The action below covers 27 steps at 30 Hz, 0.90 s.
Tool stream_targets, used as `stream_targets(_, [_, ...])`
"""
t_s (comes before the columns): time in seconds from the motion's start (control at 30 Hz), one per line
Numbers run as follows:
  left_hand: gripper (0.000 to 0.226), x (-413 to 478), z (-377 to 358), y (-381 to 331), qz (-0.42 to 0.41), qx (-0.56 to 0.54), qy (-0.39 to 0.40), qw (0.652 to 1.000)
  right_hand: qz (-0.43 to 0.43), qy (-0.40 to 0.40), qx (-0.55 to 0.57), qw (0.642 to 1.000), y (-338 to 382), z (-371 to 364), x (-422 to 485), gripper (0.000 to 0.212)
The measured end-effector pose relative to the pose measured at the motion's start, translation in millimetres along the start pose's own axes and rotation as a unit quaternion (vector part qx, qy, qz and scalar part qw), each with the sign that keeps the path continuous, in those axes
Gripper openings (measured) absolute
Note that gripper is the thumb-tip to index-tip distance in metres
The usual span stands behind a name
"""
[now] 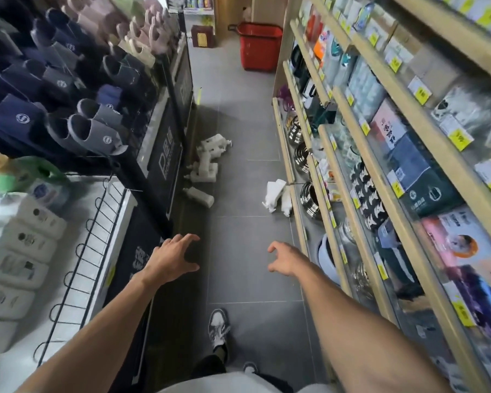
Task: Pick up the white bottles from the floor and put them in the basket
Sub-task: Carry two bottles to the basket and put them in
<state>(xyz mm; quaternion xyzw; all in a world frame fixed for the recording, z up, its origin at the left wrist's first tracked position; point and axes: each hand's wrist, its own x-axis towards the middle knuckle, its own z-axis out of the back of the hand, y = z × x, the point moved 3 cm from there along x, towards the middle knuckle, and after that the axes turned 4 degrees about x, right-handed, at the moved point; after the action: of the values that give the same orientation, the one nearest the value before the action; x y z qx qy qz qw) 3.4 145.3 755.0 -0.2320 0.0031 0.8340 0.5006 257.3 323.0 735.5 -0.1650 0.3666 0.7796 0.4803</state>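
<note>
Several white pump bottles lie on the grey floor of a shop aisle. One heap [209, 158] sits against the left display, with a single bottle [199, 196] lying a little nearer me. Two more bottles [277, 195] lie by the foot of the right shelf. A red basket [260, 45] stands at the far end of the aisle. My left hand [175, 258] and my right hand [284, 258] are stretched forward above the floor, fingers loosely curled, holding nothing, well short of the bottles.
A rack of slippers [77, 80] and a white shelf of bottles [26, 251] line the left side. Wooden shelves [380, 165] of boxed goods and metal bowls line the right. My shoe [219, 327] is on the floor tiles between them.
</note>
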Motion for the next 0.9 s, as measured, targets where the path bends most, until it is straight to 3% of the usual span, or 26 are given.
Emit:
stream_targets(0.3, [0.068,91.6,51.8,37.7,-0.016,-0.022,-0.007,1.0,-0.015,-0.011,0.0,1.0,55.1,49.0,65.8,0.054])
stream_targets(0.9, [0.081,251.5,113.6,48.0,-0.011,0.007,0.001,1.0,-0.03,-0.016,0.029,0.999,80.2,142.4,210.7,0.059])
